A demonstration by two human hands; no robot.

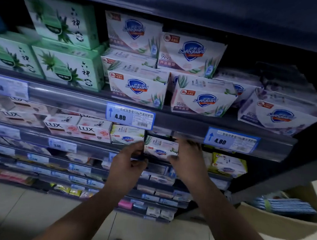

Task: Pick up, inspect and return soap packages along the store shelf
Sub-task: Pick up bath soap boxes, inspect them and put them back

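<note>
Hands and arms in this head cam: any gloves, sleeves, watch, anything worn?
Nothing worn that shows. Left hand and right hand are bare: no gloves, no rings or watch visible. Left forearm and right forearm are uncovered to the frame edge, no sleeves in view. The frame is dim and soft, so small jewellery could be missed.

Hands: two, left hand [128, 165] and right hand [187, 156].

One Safeguard box [161, 148] gripped between their fingers.

Just left of the left fingers: one pale-green Safeguard pack [127, 136], then two pink LUX boxes [93, 131] with readable fronts. Those further left are blurred and uncounted.

Right of the right fingers: one yellow-green pack [228, 164].

Above the fingers: two 4.80 price tags [130, 116], five white Safeguard cartons [137, 88] showing full fronts, three green boxes [70, 70].
</note>
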